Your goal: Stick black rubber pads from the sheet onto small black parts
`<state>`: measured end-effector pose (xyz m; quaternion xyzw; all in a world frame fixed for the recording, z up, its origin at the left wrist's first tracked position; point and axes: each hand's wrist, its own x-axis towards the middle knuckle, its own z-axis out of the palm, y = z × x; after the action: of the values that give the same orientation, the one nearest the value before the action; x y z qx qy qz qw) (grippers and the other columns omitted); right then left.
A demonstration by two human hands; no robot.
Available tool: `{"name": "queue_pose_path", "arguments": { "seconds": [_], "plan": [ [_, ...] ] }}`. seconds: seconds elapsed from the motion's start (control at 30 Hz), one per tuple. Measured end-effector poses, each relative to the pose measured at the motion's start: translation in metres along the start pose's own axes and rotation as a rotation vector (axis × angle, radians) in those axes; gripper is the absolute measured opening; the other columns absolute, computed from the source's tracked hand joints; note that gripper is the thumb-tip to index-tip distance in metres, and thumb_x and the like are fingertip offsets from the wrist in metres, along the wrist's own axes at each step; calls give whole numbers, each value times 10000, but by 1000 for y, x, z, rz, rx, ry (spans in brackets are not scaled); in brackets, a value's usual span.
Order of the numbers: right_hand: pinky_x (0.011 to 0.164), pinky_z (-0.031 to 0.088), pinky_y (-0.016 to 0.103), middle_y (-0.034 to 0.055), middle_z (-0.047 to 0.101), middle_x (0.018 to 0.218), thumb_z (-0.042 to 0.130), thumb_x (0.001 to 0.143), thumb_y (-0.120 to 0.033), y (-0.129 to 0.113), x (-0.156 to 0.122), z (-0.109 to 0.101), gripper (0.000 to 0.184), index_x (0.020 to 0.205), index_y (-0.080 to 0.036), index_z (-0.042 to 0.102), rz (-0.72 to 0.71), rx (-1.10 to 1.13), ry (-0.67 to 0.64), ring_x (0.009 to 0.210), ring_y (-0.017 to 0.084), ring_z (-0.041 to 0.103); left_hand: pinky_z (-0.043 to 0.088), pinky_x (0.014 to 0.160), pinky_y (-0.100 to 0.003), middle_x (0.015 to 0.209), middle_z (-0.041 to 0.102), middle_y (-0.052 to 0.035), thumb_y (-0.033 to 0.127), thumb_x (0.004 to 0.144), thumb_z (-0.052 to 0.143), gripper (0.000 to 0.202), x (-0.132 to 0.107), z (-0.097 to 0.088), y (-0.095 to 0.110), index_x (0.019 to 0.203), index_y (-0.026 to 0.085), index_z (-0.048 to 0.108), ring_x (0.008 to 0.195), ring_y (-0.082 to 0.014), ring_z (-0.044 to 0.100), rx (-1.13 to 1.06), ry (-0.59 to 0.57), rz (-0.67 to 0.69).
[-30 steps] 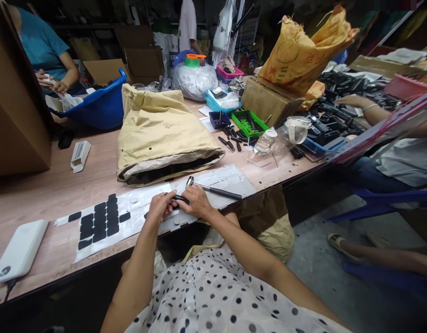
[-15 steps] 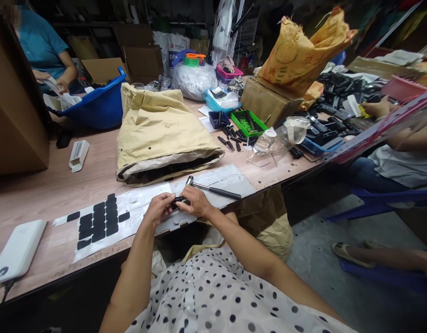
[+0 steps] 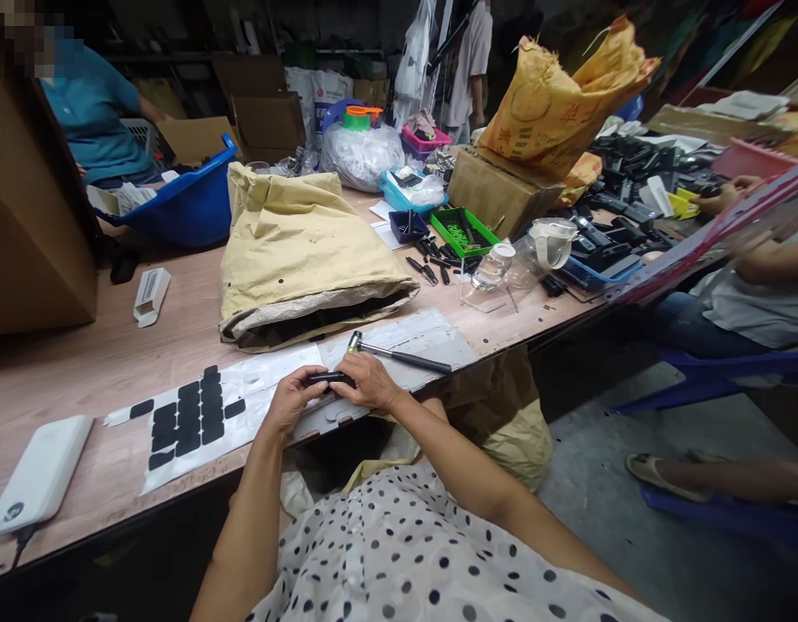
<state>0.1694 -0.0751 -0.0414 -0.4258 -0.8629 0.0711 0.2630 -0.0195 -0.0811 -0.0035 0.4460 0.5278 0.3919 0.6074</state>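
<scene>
A white power bank (image 3: 40, 473) lies at the far left of the desk (image 3: 114, 345), well left of the tan sack (image 3: 295, 250). Nearer the sack's front lies a white sheet (image 3: 198, 423) carrying black pads (image 3: 188, 419). Just in front of the sack's open mouth, the left hand (image 3: 294, 399) and the right hand (image 3: 366, 381) meet at the desk's edge, each with a narrow grip pinching an end of 1 small black part (image 3: 327, 377) held level between them. A small hammer (image 3: 399, 353) lies just beyond the right hand, between it and the sack. Right of the sack stand a green tray (image 3: 467, 230) and a clear jar (image 3: 495, 264).
</scene>
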Motion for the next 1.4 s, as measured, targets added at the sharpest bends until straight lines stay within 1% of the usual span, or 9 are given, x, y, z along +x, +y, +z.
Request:
{"name": "queue_pose_path", "arguments": {
  "seconds": [0.13, 0.33, 0.47, 0.67, 0.93, 1.13, 1.23, 1.3, 1.4],
  "plan": [
    [763, 386, 293, 41, 651, 868, 585, 984, -397, -1, -1, -3, 215, 936, -202, 661, 3, 21, -9, 842, 195, 565, 568, 698, -307, 802, 733, -34, 428, 448, 934, 483, 0, 0, -6, 831, 190, 762, 724, -186, 644, 43, 1, 49],
    [755, 387, 304, 50, 643, 860, 567, 986, -401, 0, -1, -1, 234, 904, -198, 651, -25, 56, 6, 821, 198, 554, 535, 611, -276, 756, 718, -19, 521, 547, 894, 492, 5, -6, -20, 875, 175, 769, 636, -147, 602, 75, -23, 90],
    [760, 394, 304, 51, 639, 872, 580, 971, -377, 1, -1, 1, 200, 911, -200, 651, -24, 73, 7, 834, 201, 555, 569, 632, -293, 777, 736, -22, 525, 534, 897, 485, 7, -6, -24, 852, 183, 767, 656, -164, 641, 65, 3, 125],
    [778, 409, 308, 49, 641, 894, 599, 943, -360, 1, -1, 3, 168, 952, -205, 664, 25, 97, 6, 860, 206, 560, 606, 660, -321, 779, 750, -25, 539, 531, 899, 515, 6, -3, -27, 875, 181, 763, 681, -188, 685, 40, 11, 107],
    [791, 433, 304, 49, 652, 872, 603, 939, -362, 2, 0, 2, 181, 914, -199, 679, 38, 130, -9, 845, 198, 575, 537, 567, -273, 724, 748, -32, 541, 484, 917, 538, 5, -2, -20, 847, 164, 790, 574, -141, 614, 31, 28, 100],
    [797, 461, 300, 29, 655, 867, 620, 919, -343, 2, 0, 0, 163, 982, -216, 701, 76, 236, 41, 830, 189, 588, 549, 607, -302, 764, 754, -43, 558, 483, 912, 560, 2, -3, -20, 861, 163, 789, 611, -160, 631, 51, 43, 110],
    [825, 477, 302, 44, 669, 929, 590, 927, -319, 8, -2, -11, 229, 1092, -208, 703, 161, 266, 156, 868, 192, 601, 569, 668, -340, 819, 758, -50, 565, 543, 875, 540, 4, -6, -22, 900, 170, 786, 682, -193, 660, 116, 88, 160],
    [871, 471, 323, 70, 674, 967, 568, 933, -302, 14, -3, -21, 250, 1104, -194, 715, 288, 166, 220, 927, 211, 600, 574, 720, -371, 847, 758, -46, 524, 599, 836, 462, 9, -8, -22, 914, 190, 789, 711, -204, 659, 228, 145, 213],
    [902, 455, 369, 101, 673, 1040, 600, 915, -304, 21, -2, -33, 271, 1126, -206, 738, 540, -57, 180, 1017, 258, 583, 560, 842, -409, 908, 760, -38, 412, 672, 768, 294, 19, -9, -24, 907, 237, 792, 827, -236, 665, 448, 225, 327]
  ]
}}
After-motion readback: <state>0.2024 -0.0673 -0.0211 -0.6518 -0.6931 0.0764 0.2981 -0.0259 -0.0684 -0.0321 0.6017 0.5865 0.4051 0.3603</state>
